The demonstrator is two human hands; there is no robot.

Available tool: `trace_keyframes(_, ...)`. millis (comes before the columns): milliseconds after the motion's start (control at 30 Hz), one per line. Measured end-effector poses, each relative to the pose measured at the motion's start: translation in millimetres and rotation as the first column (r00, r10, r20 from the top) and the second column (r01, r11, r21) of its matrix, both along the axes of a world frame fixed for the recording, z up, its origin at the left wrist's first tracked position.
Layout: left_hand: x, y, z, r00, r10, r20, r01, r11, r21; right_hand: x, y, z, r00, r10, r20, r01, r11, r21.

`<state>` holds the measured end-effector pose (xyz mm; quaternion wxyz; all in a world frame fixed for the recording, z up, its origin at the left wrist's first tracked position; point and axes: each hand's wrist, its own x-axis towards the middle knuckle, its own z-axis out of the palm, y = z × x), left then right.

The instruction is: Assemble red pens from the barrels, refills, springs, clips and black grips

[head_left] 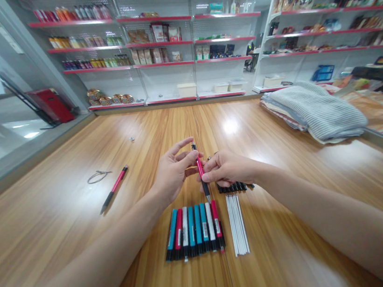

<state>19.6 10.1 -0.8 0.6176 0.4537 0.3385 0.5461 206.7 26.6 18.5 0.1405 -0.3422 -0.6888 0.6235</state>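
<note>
Both hands hold one red pen [200,169] upright above the wooden table [83,233]. My left hand [174,170] pinches its upper part with thumb and fingers. My right hand [225,169] grips the lower part. Below them lies a row of several teal, red and white pens [194,230] side by side. Right of that row is a bundle of thin white refills [237,224]. A cluster of small black pen parts [232,187] lies under my right hand.
Another red pen [114,189] lies alone at the left, next to a rubber band [97,176]. Folded cloths [317,110] are stacked at the right. Shop shelves [163,39] with goods stand behind the table. A small metal bit [131,139] lies farther back.
</note>
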Motion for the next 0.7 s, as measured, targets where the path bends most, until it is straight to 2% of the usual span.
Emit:
trace_keyframes(200, 0, 1, 0.4, 0.999, 0.040, -0.014, -0.039, 0.999, 0.018, 0, 0, 3.9, 0.999, -0.028, 0.021, 0.027, 0.999, 0.047)
trace_keyframes(300, -8, 8, 5.0, 0.992, 0.095, -0.084, -0.096, 0.995, -0.006, 4, 6, 7.0, 0.987, -0.156, 0.048, 0.143, 0.970, 0.198)
trace_keyframes(367, -20, 15, 11.2, 0.973, 0.088, -0.213, -0.100, 0.994, -0.047, 12, 16, 6.8, 0.944, -0.328, 0.041, 0.293, 0.888, 0.354)
trace_keyframes(433, -39, 24, 19.4, 0.912, 0.075, -0.403, -0.107, 0.993, -0.057, 24, 28, 3.0, 0.879, -0.478, -0.002, 0.415, 0.762, 0.497)
trace_keyframes(500, -64, 35, 27.9, 0.794, 0.145, -0.591, -0.163, 0.986, 0.022, 39, 42, -4.4, 0.786, -0.616, -0.047, 0.504, 0.595, 0.627)
trace_keyframes(533, -79, 40, 31.5, 0.708, 0.209, -0.675, -0.215, 0.974, 0.075, 48, 49, -9.4, 0.735, -0.674, -0.073, 0.538, 0.514, 0.668)
trace_keyframes(600, -111, 49, 36.1, 0.469, 0.241, -0.850, -0.241, 0.960, 0.140, 64, 62, -20.8, 0.622, -0.775, -0.112, 0.587, 0.367, 0.722)
trace_keyframes(633, -127, 53, 36.7, 0.341, 0.231, -0.911, -0.245, 0.958, 0.152, 72, 68, -26.9, 0.571, -0.813, -0.117, 0.596, 0.313, 0.740)
trace_keyframes(700, -158, 61, 34.6, 0.152, 0.211, -0.966, -0.310, 0.938, 0.156, 85, 78, -38.7, 0.504, -0.857, -0.105, 0.600, 0.259, 0.757)
